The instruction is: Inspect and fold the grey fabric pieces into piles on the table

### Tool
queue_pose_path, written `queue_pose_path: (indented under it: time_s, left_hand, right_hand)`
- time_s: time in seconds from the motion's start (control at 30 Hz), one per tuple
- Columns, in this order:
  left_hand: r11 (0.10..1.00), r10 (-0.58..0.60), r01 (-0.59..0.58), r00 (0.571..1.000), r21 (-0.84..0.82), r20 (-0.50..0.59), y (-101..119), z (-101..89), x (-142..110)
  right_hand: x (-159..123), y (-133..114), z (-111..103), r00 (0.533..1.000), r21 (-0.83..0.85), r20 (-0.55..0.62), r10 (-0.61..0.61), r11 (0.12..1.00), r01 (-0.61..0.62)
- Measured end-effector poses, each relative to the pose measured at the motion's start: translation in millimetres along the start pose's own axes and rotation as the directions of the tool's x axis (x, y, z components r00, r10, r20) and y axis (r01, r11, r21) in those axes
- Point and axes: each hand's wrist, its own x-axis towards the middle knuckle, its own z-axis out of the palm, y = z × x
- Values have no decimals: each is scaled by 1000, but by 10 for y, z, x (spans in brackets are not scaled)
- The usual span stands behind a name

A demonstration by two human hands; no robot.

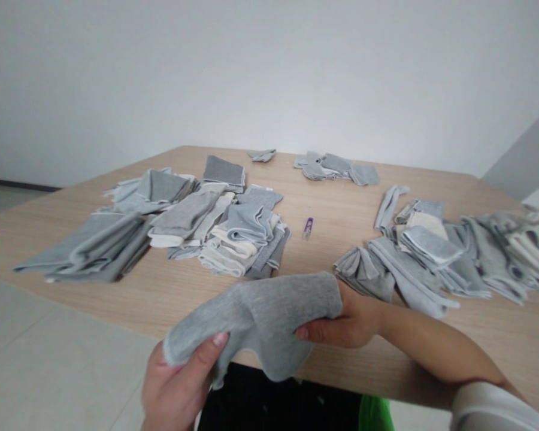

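A grey piece of knit fabric (pixel 269 314) hangs between both hands over the table's front edge. My left hand (pixel 179 374) grips its left end, thumb on top and the other fingers hidden beneath. At the right end, my right hand (pixel 345 323) pinches the cloth with the thumb in front, its fingers covered by the fabric. The cloth sags in the middle, its lower part hanging loose. Beyond it on the table lies a small pair of purple thread snips (pixel 308 227), touched by neither hand.
Folded grey and cream cloth pieces (pixel 247 224) are piled left of the snips, with more folded cloths (pixel 94 245) farther left. Another heap of cloths (pixel 431 245) covers the right side. Smaller pieces (pixel 336 166) lie at the back of the wooden table (pixel 332 209), near the wall.
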Motion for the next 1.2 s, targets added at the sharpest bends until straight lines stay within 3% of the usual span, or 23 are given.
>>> queue_pose_path:
  time_s: [0.13, 0.27, 0.4, 0.5, 0.6, 0.73, 0.8, 0.9, 1.03, 1.1, 1.2]
  left_hand:
    - [994, 43, -60, 984, -88, -176, 112, -19, 57]
    - [991, 93, -115, 962, -75, -258, 137, -16, 135]
    - [992, 100, -118, 958, -52, -268, 94, 30, 221]
    - [991, 99, -119, 963, -63, -252, 76, 75, 254]
    - [986, 148, -160, 963, -37, -224, 94, 101, 255]
    - [961, 260, -268, 959, -65, -113, 183, 95, 221]
    - [969, 215, -215, 977, -119, -9, 246, 74, 188]
    - [991, 56, -43, 994, -130, 98, 320, 37, 133]
    - [992, -42, 36, 998, -121, -50, 308, 47, 132]
    - [990, -68, 50, 988, -129, -137, 249, 80, 192]
    - [985, -155, 143, 979, -97, -135, 115, 127, 343]
  right_hand:
    - [-26, 30, 33, 996, 33, -88, 26, 999, -23]
    - [-56, 77, 39, 961, -50, -264, 76, 994, -92]
    - [-68, 143, 24, 848, -301, -530, 6, 934, -195]
    - [-69, 160, 13, 765, -410, -643, -27, 856, -314]
    - [-74, 126, 2, 765, -451, -643, -35, 825, -341]
    - [-90, 47, -33, 855, -343, -519, -21, 921, -186]
    - [-104, 19, -52, 905, -256, -424, -31, 963, -87]
    - [-130, 3, -56, 929, -188, -366, -58, 982, -12]
    - [-158, 55, -14, 900, -45, -432, -48, 998, 32]
    - [-157, 117, -1, 878, 82, -473, 76, 996, -42]
    - [-128, 247, -44, 799, 197, -524, 295, 955, -223]
